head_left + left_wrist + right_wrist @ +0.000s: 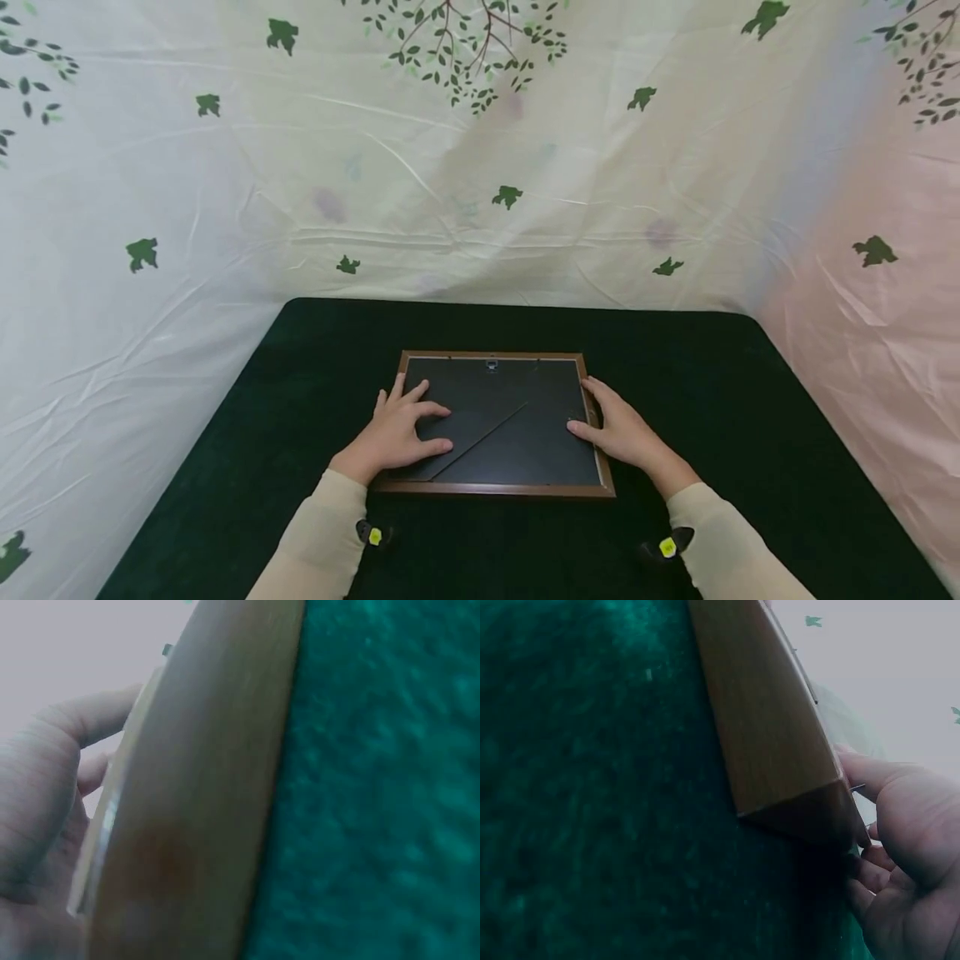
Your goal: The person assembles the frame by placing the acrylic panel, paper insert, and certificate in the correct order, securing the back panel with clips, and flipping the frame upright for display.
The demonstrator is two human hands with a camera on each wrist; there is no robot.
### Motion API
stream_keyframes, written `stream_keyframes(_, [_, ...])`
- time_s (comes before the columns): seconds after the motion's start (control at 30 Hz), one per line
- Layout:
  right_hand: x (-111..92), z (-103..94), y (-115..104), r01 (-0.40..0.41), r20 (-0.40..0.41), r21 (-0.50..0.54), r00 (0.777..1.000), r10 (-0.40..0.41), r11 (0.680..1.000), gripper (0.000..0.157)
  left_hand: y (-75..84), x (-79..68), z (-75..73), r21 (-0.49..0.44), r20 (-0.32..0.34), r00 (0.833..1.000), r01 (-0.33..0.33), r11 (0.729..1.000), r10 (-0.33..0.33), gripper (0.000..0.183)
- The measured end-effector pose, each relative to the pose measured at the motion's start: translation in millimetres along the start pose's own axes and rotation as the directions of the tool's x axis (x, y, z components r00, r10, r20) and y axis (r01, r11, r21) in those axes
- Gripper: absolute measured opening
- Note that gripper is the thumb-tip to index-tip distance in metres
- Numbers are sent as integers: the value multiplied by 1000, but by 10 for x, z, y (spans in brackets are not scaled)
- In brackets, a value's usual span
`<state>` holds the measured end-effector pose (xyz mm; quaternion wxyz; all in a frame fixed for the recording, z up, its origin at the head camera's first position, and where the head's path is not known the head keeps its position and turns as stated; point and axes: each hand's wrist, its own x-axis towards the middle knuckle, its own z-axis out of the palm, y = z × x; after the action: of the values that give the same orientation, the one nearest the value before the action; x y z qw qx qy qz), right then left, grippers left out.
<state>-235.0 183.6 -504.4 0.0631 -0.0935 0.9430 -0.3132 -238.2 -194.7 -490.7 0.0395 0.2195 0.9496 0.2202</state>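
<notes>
A picture frame (495, 490) with a brown wooden rim lies face down on a dark green cloth. Its black backing (517, 454) faces up, crossed by a slanting line, with a small metal hanger (492, 364) at the far edge. My left hand (393, 433) rests over the left side, fingers spread, thumb and forefinger extended onto the backing. At the right rim, my right hand (626, 425) grips the frame, thumb on the backing and fingers along the outer side. The right wrist view shows the frame's near corner (802, 799) beside those fingers.
The dark green cloth (247, 500) covers the table, which has rounded far corners. Pale hanging fabric (570, 158) printed with branches and green leaf shapes surrounds the table at the back and sides.
</notes>
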Motion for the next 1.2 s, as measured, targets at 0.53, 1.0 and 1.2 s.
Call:
stream_keyframes(0.53, [-4, 0, 20, 17, -32, -39, 999, -18, 999, 88, 145, 74, -30, 99, 110, 994, -41, 994, 30, 62])
stream_keyframes(1.0, [-20, 3, 61, 14, -21, -29, 1000, -15, 999, 91, 198, 44, -62, 117, 155, 987, -65, 991, 47, 66])
stream_keyframes(1.2, [-12, -12, 52, 24, -24, -46, 999, -25, 999, 91, 189, 41, -60, 114, 151, 987, -68, 991, 50, 67])
